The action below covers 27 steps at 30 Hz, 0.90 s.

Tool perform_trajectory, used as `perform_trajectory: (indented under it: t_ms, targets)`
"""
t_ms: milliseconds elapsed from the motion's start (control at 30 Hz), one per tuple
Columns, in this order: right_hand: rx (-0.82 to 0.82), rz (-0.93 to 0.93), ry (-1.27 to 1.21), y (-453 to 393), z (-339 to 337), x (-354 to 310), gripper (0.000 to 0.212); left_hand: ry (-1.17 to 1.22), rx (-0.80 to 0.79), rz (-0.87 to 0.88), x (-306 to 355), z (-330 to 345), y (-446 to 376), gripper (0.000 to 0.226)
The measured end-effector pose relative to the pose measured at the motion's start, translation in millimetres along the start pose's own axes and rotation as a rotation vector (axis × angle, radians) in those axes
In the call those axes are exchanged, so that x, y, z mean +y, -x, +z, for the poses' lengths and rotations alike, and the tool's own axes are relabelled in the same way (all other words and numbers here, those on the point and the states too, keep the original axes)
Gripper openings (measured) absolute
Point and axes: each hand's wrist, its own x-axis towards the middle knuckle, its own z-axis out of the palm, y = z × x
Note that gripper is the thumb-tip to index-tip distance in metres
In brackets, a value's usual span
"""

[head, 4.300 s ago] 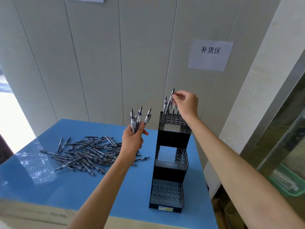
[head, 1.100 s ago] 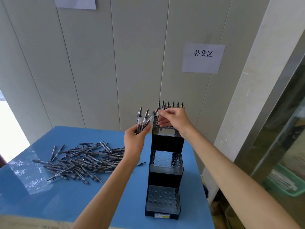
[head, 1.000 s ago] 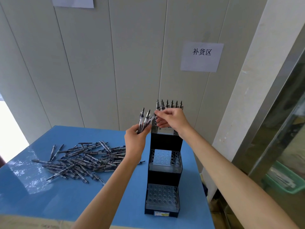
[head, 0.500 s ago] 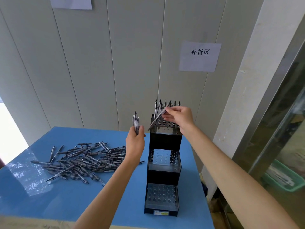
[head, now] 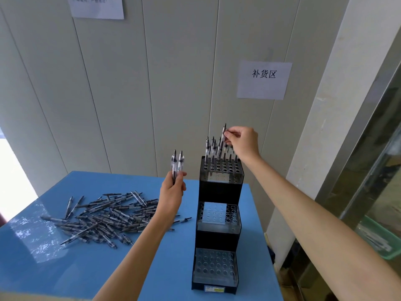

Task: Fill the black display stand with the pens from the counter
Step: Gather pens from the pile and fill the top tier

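One black stand (head: pixel 219 192) with three tiers, two pens in the left hand (head: pixel 172 191), one in the right hand (head: pixel 244 143), two wall sheets (head: pixel 263 80), loose pens (head: pixel 104 216) too tangled to count.

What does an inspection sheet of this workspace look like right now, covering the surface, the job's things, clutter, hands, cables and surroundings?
Surface: blue counter, glossy, with window glare on its left part.
Job's things: black display stand, three tiers; only the top tier holds upright pens, along its back; the middle and bottom tiers show empty holes. Loose pen pile lies left of the stand.
Clutter: nothing seen.
Hands: left hand grips two pens upright; right hand pinches one pen over the top tier.
Cables: nothing seen.
Surroundings: panelled wall with paper sign, a second sheet at top left, green basket low on the right.
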Motion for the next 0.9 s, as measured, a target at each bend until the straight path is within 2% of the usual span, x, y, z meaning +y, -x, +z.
perform_trajectory:
  t_ms: [167, 333, 667, 767, 900]
  targets:
    - [-0.033, -0.004, 0.067, 4.7, 6.6, 9.6, 0.008, 0.014, -0.010, 0.039, -1.2, -5.2, 2.2, 0.029]
    - [-0.097, 0.034, 0.101, 17.9, 13.9, 20.6, 0.009, 0.087, -0.003, -0.015, 2.0, -2.8, 2.4, 0.032]
    - [-0.075, 0.067, 0.114, 28.5, 7.8, 30.7, 0.010, 0.103, -0.056, 0.019, 7.9, 9.9, 2.7, 0.032]
    - [-0.099, 0.096, 0.018, 33.9, -1.5, 23.7, 0.010, 0.088, -0.072, 0.043, 10.0, 14.7, 1.7, 0.032]
    - [-0.289, 0.188, -0.294, 47.4, -11.6, 1.1, 0.015, 0.078, -0.094, 0.077, 16.6, 26.3, 1.6, 0.031]
